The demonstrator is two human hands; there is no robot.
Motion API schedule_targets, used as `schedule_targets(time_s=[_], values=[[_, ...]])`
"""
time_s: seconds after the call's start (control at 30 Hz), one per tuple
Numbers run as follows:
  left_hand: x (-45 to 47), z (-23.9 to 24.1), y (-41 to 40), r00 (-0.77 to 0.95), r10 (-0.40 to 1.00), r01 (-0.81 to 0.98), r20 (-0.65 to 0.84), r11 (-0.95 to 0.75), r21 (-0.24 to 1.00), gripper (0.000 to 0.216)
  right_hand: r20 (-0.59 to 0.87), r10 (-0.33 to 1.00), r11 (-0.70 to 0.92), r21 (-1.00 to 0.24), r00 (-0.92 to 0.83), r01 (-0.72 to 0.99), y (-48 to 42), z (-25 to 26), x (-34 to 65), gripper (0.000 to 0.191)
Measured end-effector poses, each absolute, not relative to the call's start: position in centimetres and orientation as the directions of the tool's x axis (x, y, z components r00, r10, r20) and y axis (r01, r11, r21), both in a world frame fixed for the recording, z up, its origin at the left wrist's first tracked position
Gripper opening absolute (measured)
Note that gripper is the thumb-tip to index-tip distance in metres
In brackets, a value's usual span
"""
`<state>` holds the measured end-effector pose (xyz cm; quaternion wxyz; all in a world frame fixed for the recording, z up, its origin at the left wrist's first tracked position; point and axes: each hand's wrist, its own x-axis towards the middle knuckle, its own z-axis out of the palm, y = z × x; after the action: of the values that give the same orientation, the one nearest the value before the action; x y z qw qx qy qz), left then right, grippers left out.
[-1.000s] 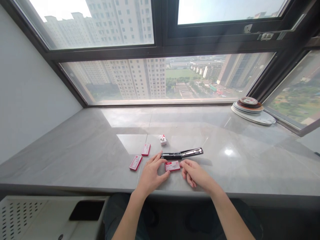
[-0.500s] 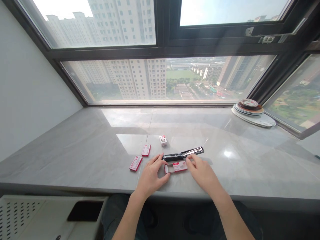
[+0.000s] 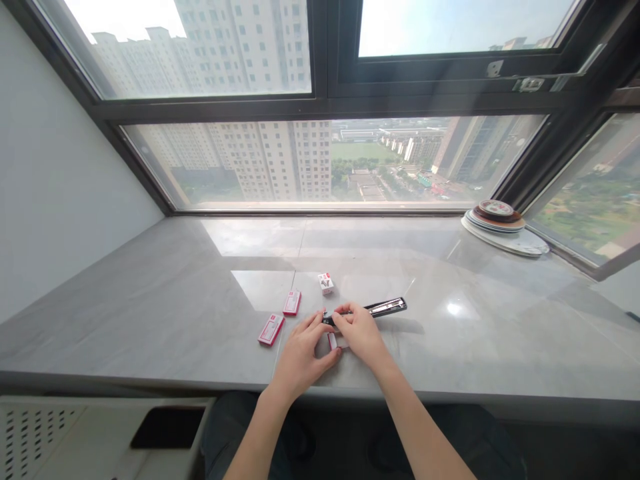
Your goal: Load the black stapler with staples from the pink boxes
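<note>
My left hand point(image 3: 299, 351) lies on the grey sill, its thumb and fingers closed round the left end of a small red and white staple box point(image 3: 331, 341). Over the rest of that box sits my right hand point(image 3: 361, 333), its fingers curled and pinched together near the left end of a black stapler point(image 3: 386, 307). The stapler lies opened out flat just behind both hands. What the right fingers pinch is hidden.
Two flat red boxes point(image 3: 271, 329) point(image 3: 292, 302) lie left of my hands, and a small white and red box point(image 3: 325, 283) stands behind them. A stack of plates point(image 3: 503, 225) sits at the far right by the window. The sill's front edge point(image 3: 450, 393) runs just below my wrists.
My right hand has slid left from the box's right side onto the box, up against my left hand. The box is now mostly covered. My left hand has stayed put.
</note>
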<state>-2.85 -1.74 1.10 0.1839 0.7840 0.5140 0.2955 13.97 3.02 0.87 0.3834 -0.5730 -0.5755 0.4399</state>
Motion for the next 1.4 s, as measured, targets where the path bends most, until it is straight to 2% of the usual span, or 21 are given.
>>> schedule_targets(time_s=[0.13, 0.23, 0.3, 0.4, 0.47, 0.57, 0.63, 0.7, 0.77, 0.83, 0.93, 1.0, 1.1, 1.2, 1.3, 1.37, 1.4], values=[[-2.8, 1.4, -1.7, 0.313, 0.908, 0.692, 0.278, -0.419, 0.588, 0.038, 0.080, 0.992, 0.114, -0.897, -0.098, 0.427, 2.7, 2.5, 13.5, 0.020], [-2.9, 1.1, -1.6, 0.302, 0.910, 0.693, 0.286, -0.415, 0.590, 0.047, 0.172, 0.968, 0.247, -0.798, -0.185, 0.550, 1.8, 4.4, 14.1, 0.015], [-3.0, 0.7, -1.6, 0.292, 0.913, 0.696, 0.284, -0.407, 0.591, 0.050, 0.172, 0.941, 0.326, -0.700, -0.293, 0.636, 1.2, 5.1, 14.8, 0.011], [-3.1, 0.2, -1.5, 0.290, 0.917, 0.700, 0.273, -0.398, 0.592, 0.036, 0.103, 0.912, 0.379, -0.581, -0.396, 0.721, 0.3, 5.3, 16.2, 0.009], [-3.1, 0.2, -1.5, 0.296, 0.917, 0.700, 0.265, -0.398, 0.593, 0.028, 0.061, 0.907, 0.372, -0.581, -0.417, 0.724, -0.2, 5.0, 17.1, 0.010], [-3.3, 0.4, -1.8, 0.286, 0.908, 0.699, 0.305, -0.416, 0.582, 0.033, 0.033, 0.929, 0.298, -0.657, -0.368, 0.693, -0.8, 4.3, 18.7, 0.012], [-3.3, 0.6, -2.0, 0.210, 0.908, 0.723, 0.363, -0.394, 0.568, 0.030, 0.025, 0.978, 0.170, -0.661, -0.205, 0.731, -1.1, 3.7, 20.0, 0.018], [-3.2, 0.7, -2.2, 0.120, 0.915, 0.756, 0.385, -0.335, 0.562, 0.012, 0.013, 1.000, 0.023, -0.615, -0.019, 0.788, -1.3, 2.9, 21.1, 0.026], [-2.7, 0.6, -2.1, 0.085, 0.925, 0.788, 0.369, -0.289, 0.544, 0.023, -0.001, 0.999, -0.043, -0.567, 0.052, 0.822, -1.3, 2.1, 21.5, 0.031], [-1.9, 0.5, -1.9, 0.108, 0.929, 0.812, 0.354, -0.288, 0.508, 0.030, -0.006, 1.000, -0.011, -0.553, 0.009, 0.833, -1.4, 1.6, 21.1, 0.032], [-0.5, 0.3, -1.7, 0.111, 0.924, 0.828, 0.366, -0.289, 0.481, 0.030, 0.021, 0.997, 0.068, -0.579, -0.069, 0.812, -1.5, 1.2, 20.0, 0.030], [0.1, 0.4, -1.9, 0.073, 0.928, 0.818, 0.365, -0.265, 0.511, 0.030, 0.011, 0.998, 0.058, -0.628, -0.066, 0.776, -1.5, 0.9, 20.2, 0.032], [0.2, 0.8, -2.5, 0.049, 0.938, 0.775, 0.344, -0.253, 0.579, 0.024, -0.075, 0.997, -0.074, -0.707, 0.030, 0.703, -1.1, 0.3, 22.8, 0.036], [0.2, 0.9, -3.0, 0.099, 0.936, 0.765, 0.337, -0.288, 0.576, 0.025, -0.143, 0.974, -0.219, -0.774, 0.174, 0.594, -0.5, 0.0, 26.7, 0.039], [0.3, 0.6, -3.0, 0.124, 0.932, 0.792, 0.341, -0.300, 0.532, 0.032, -0.172, 0.970, -0.232, -0.871, 0.173, 0.432, 0.4, 0.7, 29.2, 0.065], [0.5, 0.3, -2.8, 0.129, 0.929, 0.802, 0.346, -0.303, 0.515, 0.032, -0.195, 0.979, -0.202, -0.931, 0.054, 0.304, 1.2, 1.5, 29.7, 0.080], [0.6, 0.1, -2.7, 0.128, 0.928, 0.805, 0.348, -0.303, 0.511, 0.032, -0.198, 0.980, -0.185, -0.950, -0.025, 0.250, 1.8, 2.0, 29.7, 0.080]])
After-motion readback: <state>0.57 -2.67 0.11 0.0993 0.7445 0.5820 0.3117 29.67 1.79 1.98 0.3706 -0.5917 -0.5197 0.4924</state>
